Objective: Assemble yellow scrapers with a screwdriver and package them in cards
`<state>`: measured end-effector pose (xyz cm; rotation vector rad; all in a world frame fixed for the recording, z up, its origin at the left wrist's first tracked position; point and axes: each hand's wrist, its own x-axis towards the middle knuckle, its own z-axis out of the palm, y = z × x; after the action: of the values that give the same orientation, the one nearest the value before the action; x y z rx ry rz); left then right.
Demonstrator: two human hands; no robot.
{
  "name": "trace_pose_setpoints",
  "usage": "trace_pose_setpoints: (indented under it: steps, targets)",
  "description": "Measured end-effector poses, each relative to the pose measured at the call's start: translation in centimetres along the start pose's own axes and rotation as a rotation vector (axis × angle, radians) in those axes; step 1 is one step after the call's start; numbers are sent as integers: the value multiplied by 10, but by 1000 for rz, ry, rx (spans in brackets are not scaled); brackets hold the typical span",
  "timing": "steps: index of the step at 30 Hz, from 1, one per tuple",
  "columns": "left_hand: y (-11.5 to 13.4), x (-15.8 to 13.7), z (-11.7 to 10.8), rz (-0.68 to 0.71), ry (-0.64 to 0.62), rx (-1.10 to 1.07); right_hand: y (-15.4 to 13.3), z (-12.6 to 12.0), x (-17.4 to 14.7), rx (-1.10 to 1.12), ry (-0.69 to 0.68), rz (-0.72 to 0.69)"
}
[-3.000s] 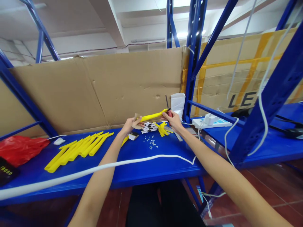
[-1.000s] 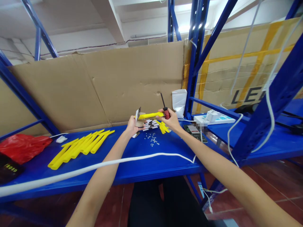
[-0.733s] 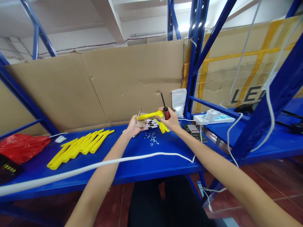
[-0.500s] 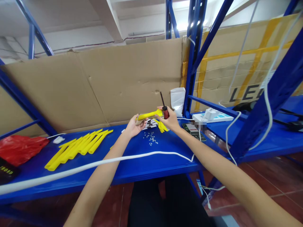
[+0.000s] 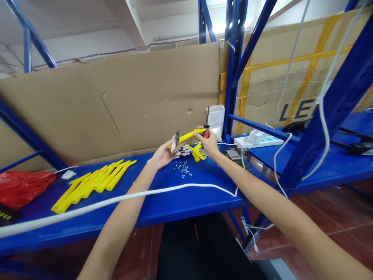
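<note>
My left hand is closed around the lower end of a yellow tube, along with a small dark-and-white printed card. In my right hand, a screwdriver with a red handle and dark shaft points upward. Fingers of that same hand pinch the tube's far, flattened end. Below the hands lie white-and-black cards, a small heap of yellow pieces and several tiny whitish parts, too small to make out.
A row of yellow tubes lies at left on the blue shelf, beside a red plastic bag. A white cable crosses in front. A white packet, phone and power strip are at right.
The printed card has swung up into view at my left hand. The tube's far end has risen slightly, and the screwdriver now stands more upright in my right hand.
</note>
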<state>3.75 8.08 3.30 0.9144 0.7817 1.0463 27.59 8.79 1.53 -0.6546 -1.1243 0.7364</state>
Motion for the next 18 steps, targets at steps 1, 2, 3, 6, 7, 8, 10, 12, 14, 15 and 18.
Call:
trace_pose_setpoints:
  steps: [1,2,3,6,7,8,10,12,14,15,18]
  targets:
    - [0,-2,0,-10,-14,19,2,0,1,23,-3,21]
    - [1,-4,0,-23,-31,37,3,0,2,48,-11,42]
    - [0,-6,0,-37,-49,54,4,0,2,74,-22,64]
    - [-1,-14,4,-61,-116,97,5,2,2,138,-74,129]
    - [-2,-17,6,-63,-140,108,5,3,1,151,-92,148]
    - [-3,-19,8,-60,-163,119,4,4,0,159,-108,164]
    - [-5,-22,13,-49,-206,139,4,4,-1,164,-134,186]
    - [-7,-24,17,-34,-241,163,4,5,0,155,-152,192]
    - [-9,-24,20,-17,-268,190,4,3,2,133,-154,182]
    - [-10,-24,22,-6,-276,205,5,2,3,115,-146,171]
    - [-12,-24,24,40,-279,250,5,-5,11,33,-101,124]
